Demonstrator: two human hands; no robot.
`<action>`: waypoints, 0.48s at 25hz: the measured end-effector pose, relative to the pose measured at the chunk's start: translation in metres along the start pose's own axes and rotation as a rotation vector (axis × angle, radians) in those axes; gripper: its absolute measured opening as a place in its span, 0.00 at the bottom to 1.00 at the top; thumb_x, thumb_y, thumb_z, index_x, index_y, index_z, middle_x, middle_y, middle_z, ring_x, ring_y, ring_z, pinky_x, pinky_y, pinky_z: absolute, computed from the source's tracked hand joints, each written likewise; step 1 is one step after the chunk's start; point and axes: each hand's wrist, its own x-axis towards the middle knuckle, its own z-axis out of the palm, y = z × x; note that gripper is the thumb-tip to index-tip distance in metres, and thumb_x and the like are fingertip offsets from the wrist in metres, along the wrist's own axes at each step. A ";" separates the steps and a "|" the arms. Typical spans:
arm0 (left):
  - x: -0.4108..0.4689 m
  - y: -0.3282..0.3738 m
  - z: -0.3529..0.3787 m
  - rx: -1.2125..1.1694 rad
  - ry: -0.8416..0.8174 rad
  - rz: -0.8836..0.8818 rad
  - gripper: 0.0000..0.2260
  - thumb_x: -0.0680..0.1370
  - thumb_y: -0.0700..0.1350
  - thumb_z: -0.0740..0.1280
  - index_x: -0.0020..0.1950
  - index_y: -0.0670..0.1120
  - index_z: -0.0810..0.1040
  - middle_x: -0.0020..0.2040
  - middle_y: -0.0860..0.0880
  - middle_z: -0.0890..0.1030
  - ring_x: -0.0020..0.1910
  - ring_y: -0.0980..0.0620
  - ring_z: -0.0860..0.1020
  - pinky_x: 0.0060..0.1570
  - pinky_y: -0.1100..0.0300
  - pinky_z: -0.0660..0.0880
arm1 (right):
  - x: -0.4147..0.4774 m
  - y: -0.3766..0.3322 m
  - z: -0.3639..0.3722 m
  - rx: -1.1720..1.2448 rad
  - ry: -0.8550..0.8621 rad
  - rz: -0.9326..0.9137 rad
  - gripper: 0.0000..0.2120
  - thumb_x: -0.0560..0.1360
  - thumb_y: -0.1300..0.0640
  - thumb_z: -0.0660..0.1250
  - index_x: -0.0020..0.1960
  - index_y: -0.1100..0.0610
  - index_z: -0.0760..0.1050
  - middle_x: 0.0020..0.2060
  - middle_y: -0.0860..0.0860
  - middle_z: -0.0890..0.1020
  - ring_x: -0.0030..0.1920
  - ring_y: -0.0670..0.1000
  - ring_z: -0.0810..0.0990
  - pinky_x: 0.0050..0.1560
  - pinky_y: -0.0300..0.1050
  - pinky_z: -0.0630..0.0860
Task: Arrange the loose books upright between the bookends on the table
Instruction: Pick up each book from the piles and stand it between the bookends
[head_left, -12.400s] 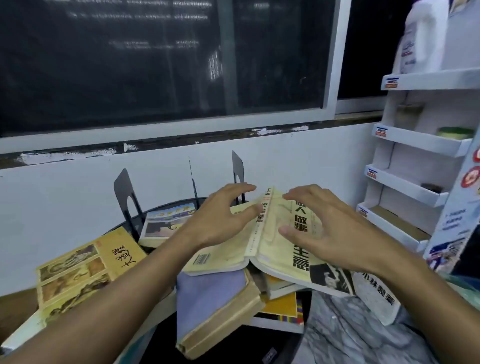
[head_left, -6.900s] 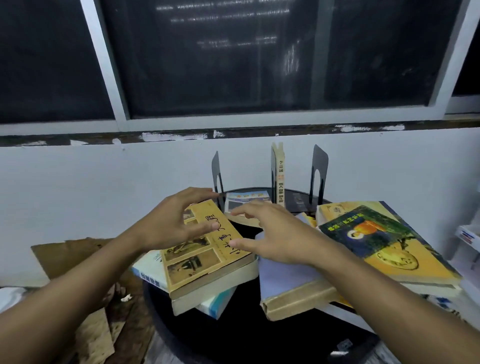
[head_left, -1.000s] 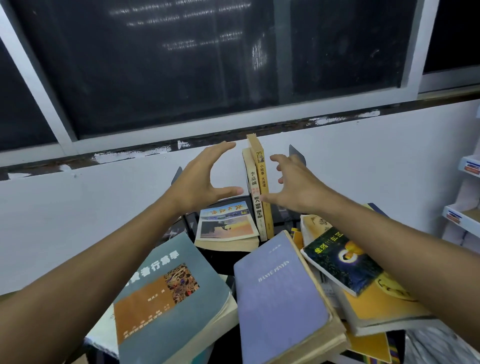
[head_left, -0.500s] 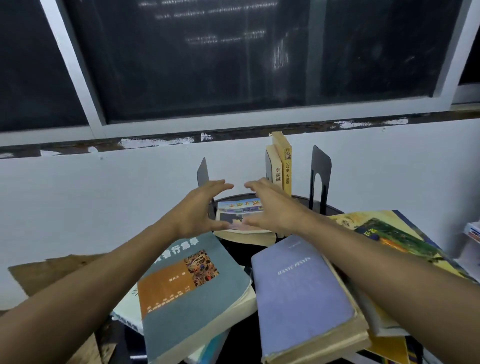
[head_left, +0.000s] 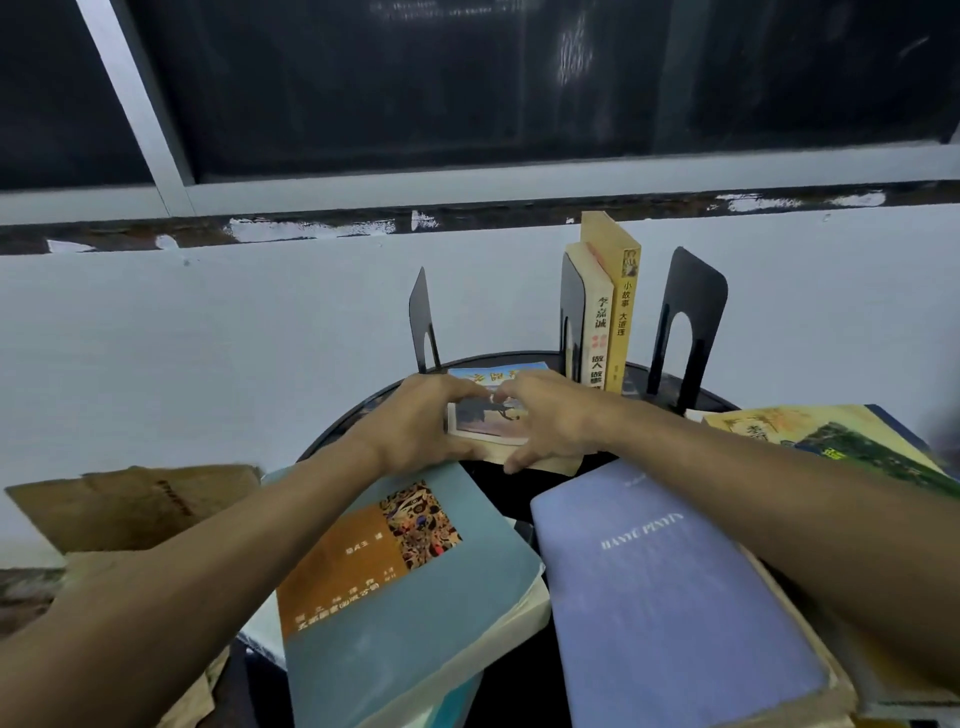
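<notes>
**Flat book may slip or knock the row**

Dark window and white wall sit behind a round black table (head_left: 524, 675) full of loose books. Big blue book (head_left: 670, 597) and teal book (head_left: 405, 587) lie near. Two books (head_left: 605, 317) stand far right between black bookends (head_left: 691, 332). The flat book (head_left: 491, 410) lies between both hands. The left hand (head_left: 421, 421) and right hand (head_left: 545, 415) press its two sides. It could slip, or bump the standing books over.

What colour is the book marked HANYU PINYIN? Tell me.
Lavender-blue cover, clearest in the head view.
</notes>
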 end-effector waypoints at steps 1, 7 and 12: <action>0.000 -0.001 0.000 0.009 -0.002 -0.011 0.29 0.71 0.54 0.79 0.71 0.51 0.77 0.65 0.52 0.81 0.59 0.58 0.76 0.52 0.72 0.66 | 0.001 0.002 0.001 -0.025 -0.015 0.002 0.42 0.65 0.43 0.83 0.73 0.53 0.70 0.66 0.53 0.74 0.66 0.56 0.74 0.66 0.53 0.75; 0.001 -0.004 0.003 0.004 -0.007 -0.029 0.26 0.71 0.54 0.79 0.68 0.52 0.80 0.66 0.52 0.81 0.63 0.54 0.77 0.55 0.69 0.67 | 0.001 0.005 0.007 -0.045 0.007 -0.037 0.31 0.67 0.48 0.81 0.68 0.50 0.77 0.60 0.53 0.76 0.57 0.55 0.77 0.53 0.48 0.77; 0.003 -0.001 0.005 0.002 0.001 -0.037 0.27 0.70 0.53 0.80 0.67 0.52 0.81 0.64 0.52 0.82 0.62 0.54 0.78 0.54 0.68 0.67 | -0.010 0.010 -0.007 0.029 0.096 -0.072 0.24 0.69 0.54 0.79 0.64 0.51 0.81 0.53 0.52 0.77 0.46 0.52 0.79 0.40 0.42 0.76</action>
